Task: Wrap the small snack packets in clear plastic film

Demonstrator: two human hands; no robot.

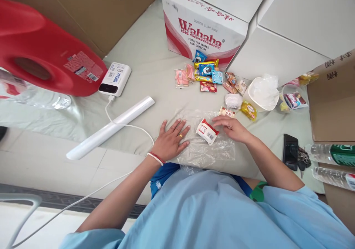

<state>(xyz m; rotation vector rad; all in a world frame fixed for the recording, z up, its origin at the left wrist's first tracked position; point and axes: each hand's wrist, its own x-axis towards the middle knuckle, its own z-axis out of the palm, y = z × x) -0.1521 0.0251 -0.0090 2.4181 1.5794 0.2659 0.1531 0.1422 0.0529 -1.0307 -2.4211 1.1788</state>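
Clear plastic, a thin bag, lay spread on the grey-green cloth in front of the person, and both bare hands were at it. The left hand lay flat, palm down, fingers open and splayed, pressing on the left edge of the bag; a gold ring sat on one finger and a bead bracelet circled the wrist. The right hand rested at the bag's upper right part, fingers loosely curled and pointing left, their tips touching or just beside a white-and-red snack packet that lay tilted on the bag between the two hands; whether the fingers pinched the packet or only met it could not be told. Just beyond the right hand lay a small pale packet with red print. Farther back, a loose heap of wrapped snacks sat before a Wahaha water carton, with a white wrapped bun and a yellow packet beside a white bowl lined with plastic film. To the left, a roll of plastic bags lay diagonally, near a white power bank with its cable trailing toward the person, and a large red jug lay beyond. At the right edge were a black phone with keys and two water bottles.
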